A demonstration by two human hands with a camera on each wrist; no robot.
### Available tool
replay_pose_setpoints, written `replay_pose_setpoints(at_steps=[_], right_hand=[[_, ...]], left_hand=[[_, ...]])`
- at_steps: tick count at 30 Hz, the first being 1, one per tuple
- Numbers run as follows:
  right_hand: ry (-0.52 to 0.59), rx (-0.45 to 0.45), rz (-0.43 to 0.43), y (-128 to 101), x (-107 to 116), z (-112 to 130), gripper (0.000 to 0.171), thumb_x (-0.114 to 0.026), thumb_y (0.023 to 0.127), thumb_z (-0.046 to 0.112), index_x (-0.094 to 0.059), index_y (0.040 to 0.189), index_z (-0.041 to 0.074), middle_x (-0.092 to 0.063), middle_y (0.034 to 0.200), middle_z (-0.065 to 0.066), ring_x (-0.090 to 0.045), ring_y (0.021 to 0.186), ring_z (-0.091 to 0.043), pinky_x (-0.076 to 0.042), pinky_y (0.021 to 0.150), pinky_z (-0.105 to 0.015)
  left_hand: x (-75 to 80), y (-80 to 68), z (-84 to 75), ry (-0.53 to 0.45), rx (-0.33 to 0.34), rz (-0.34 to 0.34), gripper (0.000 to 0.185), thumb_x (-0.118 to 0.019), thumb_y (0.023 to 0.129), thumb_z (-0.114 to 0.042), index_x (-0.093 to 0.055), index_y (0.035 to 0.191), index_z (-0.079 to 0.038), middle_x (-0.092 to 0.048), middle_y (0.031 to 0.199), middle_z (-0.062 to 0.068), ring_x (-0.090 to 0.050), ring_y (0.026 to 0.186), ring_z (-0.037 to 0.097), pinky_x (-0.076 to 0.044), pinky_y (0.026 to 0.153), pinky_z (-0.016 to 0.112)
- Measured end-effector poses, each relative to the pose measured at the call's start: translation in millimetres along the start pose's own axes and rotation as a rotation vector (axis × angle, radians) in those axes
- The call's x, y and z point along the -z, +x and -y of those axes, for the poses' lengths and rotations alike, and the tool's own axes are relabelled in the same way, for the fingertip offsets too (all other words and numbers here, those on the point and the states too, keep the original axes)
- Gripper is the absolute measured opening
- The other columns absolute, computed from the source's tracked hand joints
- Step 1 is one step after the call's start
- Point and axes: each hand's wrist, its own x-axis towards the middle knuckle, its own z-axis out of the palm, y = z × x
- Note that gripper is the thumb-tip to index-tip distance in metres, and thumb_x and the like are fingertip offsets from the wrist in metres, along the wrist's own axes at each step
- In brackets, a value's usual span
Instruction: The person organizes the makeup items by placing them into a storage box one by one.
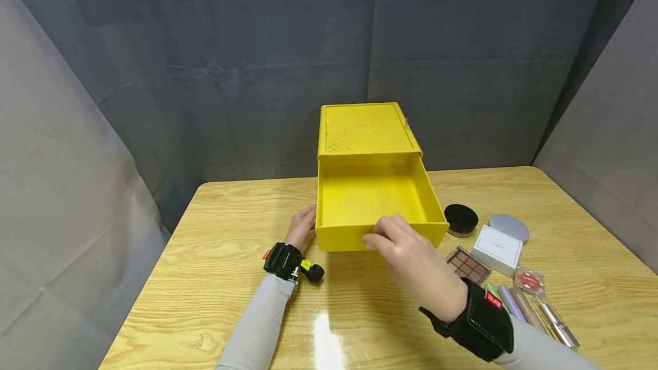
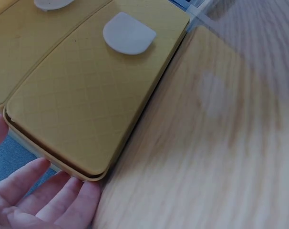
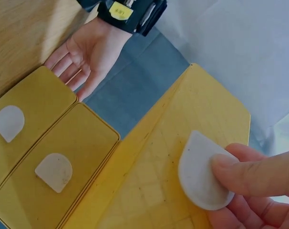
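Note:
A yellow drawer cabinet (image 1: 367, 124) stands at the table's back edge, its top drawer (image 1: 370, 190) pulled far out and bare inside. My right hand (image 1: 418, 264) is at the drawer's front, pinching its white handle (image 3: 204, 171) between thumb and fingers in the right wrist view. At the cabinet's left side, my left hand (image 1: 302, 227) rests its extended fingertips against the lower side edge. Two lower drawers (image 2: 82, 90) are closed and carry white handles of the same shape; the left wrist view shows one (image 2: 128, 33) close up.
Cosmetics lie right of the cabinet: a black round jar (image 1: 460, 219), a grey disc (image 1: 509, 226), a white box (image 1: 497, 249), an eyeshadow palette (image 1: 466, 265), a red compact (image 1: 529, 281) and several tubes (image 1: 524, 304), partly behind my right wrist. A grey curtain (image 1: 247, 73) hangs behind the table.

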Motion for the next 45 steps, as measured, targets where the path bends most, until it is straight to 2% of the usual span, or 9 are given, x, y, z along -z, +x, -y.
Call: replay_pose_setpoints(at_steps=[19,26,29,31,33,34,39,42,45], right_hand=[[-0.009,0.012,-0.013,-11,-5,7,0.036,-0.072,0.061,-0.020,-0.067,0.089,0.002,-0.051,0.081,-0.004,-0.040,0.073,-0.013,-0.040,0.059,-0.020],[0.013,0.013,-0.010,-11,3,11,0.033,-0.076,0.064,-0.010,-0.066,0.092,0.003,-0.057,0.088,-0.005,-0.049,0.077,-0.014,-0.048,0.064,-0.022],[0.047,0.035,-0.058,-9,11,14,0.010,-0.065,0.085,0.012,-0.067,0.093,0.005,-0.060,0.092,-0.005,-0.055,0.080,-0.016,-0.051,0.068,-0.024],[0.073,0.053,-0.115,-6,21,16,0.023,-0.052,0.094,0.022,-0.068,0.093,0.006,-0.061,0.092,-0.005,-0.058,0.080,-0.016,-0.052,0.069,-0.025],[0.090,0.058,-0.181,-1,33,14,0.040,-0.038,0.098,0.030,-0.069,0.093,0.006,-0.062,0.092,-0.004,-0.059,0.081,-0.016,-0.052,0.069,-0.024],[0.096,0.052,-0.210,2,40,12,0.039,-0.039,0.097,0.031,-0.069,0.094,0.006,-0.062,0.092,-0.005,-0.059,0.081,-0.016,-0.051,0.069,-0.023],[0.088,-0.045,-0.320,10,74,-18,0.041,-0.047,0.094,0.036,-0.068,0.100,0.002,-0.063,0.096,-0.010,-0.057,0.086,-0.019,-0.045,0.078,-0.014],[0.073,-0.174,-0.352,10,85,-43,0.026,-0.059,0.090,0.019,-0.066,0.104,-0.001,-0.062,0.099,-0.014,-0.055,0.089,-0.023,-0.039,0.084,-0.012],[0.043,-0.331,-0.332,7,85,-72,0.029,-0.066,0.082,0.003,-0.063,0.110,-0.001,-0.060,0.102,-0.017,-0.052,0.093,-0.028,-0.039,0.085,-0.022]], left_hand=[[-2.9,-5.9,-5.2,-0.013,-0.006,-0.028,0.047,-0.052,0.094,-0.030,-0.049,0.130,0.000,-0.050,0.131,0.017,-0.050,0.117,0.027,-0.045,0.094,0.040],[-2.5,-5.7,-4.6,-0.013,-0.011,-0.018,0.046,-0.051,0.094,-0.028,-0.048,0.130,0.001,-0.049,0.131,0.018,-0.050,0.117,0.028,-0.044,0.095,0.041],[-1.8,-5.7,-4.8,-0.016,-0.010,-0.022,0.046,-0.051,0.094,-0.028,-0.048,0.130,0.001,-0.049,0.131,0.018,-0.050,0.117,0.028,-0.044,0.094,0.041],[-1.4,-5.7,-4.8,-0.017,-0.011,-0.021,0.047,-0.051,0.094,-0.028,-0.047,0.131,0.001,-0.049,0.131,0.018,-0.050,0.117,0.028,-0.044,0.094,0.041],[-1.3,-5.7,-5.0,-0.021,-0.009,-0.022,0.047,-0.051,0.094,-0.028,-0.047,0.131,0.001,-0.048,0.131,0.019,-0.050,0.116,0.028,-0.044,0.094,0.041],[-1.4,-5.7,-5.0,-0.022,-0.010,-0.021,0.047,-0.051,0.094,-0.027,-0.047,0.131,0.001,-0.048,0.131,0.019,-0.050,0.116,0.027,-0.044,0.095,0.041],[-1.9,-5.8,-5.1,-0.018,-0.012,-0.024,0.046,-0.050,0.095,-0.028,-0.048,0.130,0.001,-0.049,0.131,0.018,-0.050,0.115,0.027,-0.045,0.094,0.040],[-1.5,-5.0,-4.9,-0.024,-0.009,-0.030,0.046,-0.051,0.094,-0.028,-0.048,0.130,0.001,-0.050,0.131,0.017,-0.050,0.116,0.027,-0.044,0.094,0.041],[-0.5,-3.5,-4.6,-0.019,-0.011,-0.028,0.047,-0.051,0.094,-0.029,-0.048,0.131,0.000,-0.049,0.131,0.017,-0.049,0.117,0.027,-0.044,0.095,0.041]])
